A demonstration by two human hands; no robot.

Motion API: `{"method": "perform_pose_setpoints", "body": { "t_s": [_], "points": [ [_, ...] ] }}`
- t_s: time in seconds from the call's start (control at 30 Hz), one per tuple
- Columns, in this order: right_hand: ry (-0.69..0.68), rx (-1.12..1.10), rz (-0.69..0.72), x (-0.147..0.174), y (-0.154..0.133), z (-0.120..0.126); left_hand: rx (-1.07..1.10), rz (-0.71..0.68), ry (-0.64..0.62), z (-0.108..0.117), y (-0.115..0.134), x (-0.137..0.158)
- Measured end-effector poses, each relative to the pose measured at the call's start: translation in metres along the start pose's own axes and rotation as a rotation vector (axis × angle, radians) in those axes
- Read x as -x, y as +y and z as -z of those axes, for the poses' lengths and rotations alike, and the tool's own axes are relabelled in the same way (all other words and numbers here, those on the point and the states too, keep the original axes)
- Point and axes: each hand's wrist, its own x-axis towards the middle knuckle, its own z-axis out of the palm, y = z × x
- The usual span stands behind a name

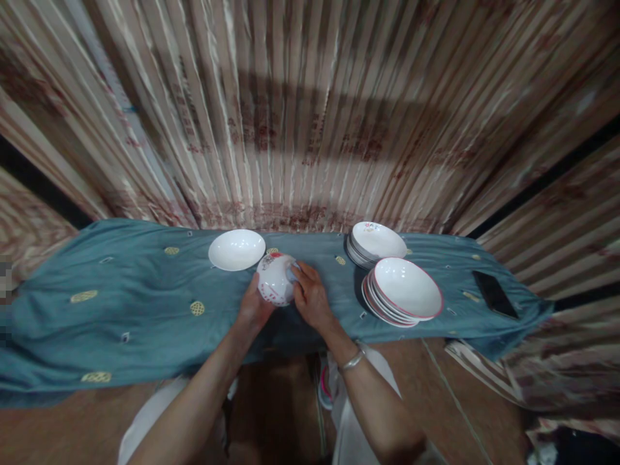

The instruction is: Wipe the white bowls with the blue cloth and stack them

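Observation:
A white bowl point(274, 281) with red printing is held up over the front middle of the table, its decorated outside turned toward me. My left hand point(255, 303) grips it from the lower left, fingers mostly hidden behind it. My right hand point(311, 294) is closed on a small grey-blue piece that looks like cloth point(291, 271), pressed against the bowl's right side. Just behind to the left lies a white dish point(237, 250). On the right stand a stack of white bowls with flowers inside point(379, 241) and a nearer stack of red-rimmed bowls point(409, 289).
A teal patterned cloth point(145, 303) covers the long narrow table. A dark phone point(495, 294) lies near its right end. Pleated curtains point(290, 116) hang close behind the table and at both sides. My legs are under the front edge.

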Motion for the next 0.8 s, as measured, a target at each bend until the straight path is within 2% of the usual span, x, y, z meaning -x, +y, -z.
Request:
{"method": "perform_pose_setpoints", "body": {
  "t_s": [0.13,0.33,0.6,0.7,0.8],
  "points": [
    [-0.052,-0.091,0.027,0.001,-0.002,0.006,-0.025,0.032,0.038,0.002,0.001,-0.001],
    [-0.072,-0.195,-0.033,0.001,0.005,0.015,-0.041,0.015,0.051,0.001,0.002,-0.002],
    [0.053,-0.022,-0.1,0.002,0.017,0.022,-0.028,0.008,0.062,-0.009,0.002,0.001],
    [0.127,0.004,-0.08,-0.001,0.008,0.026,-0.019,-0.017,0.033,-0.011,0.0,0.0],
    [0.11,0.032,-0.007,0.0,-0.014,0.025,-0.026,-0.028,-0.001,-0.009,-0.005,-0.002]
  ]
}}
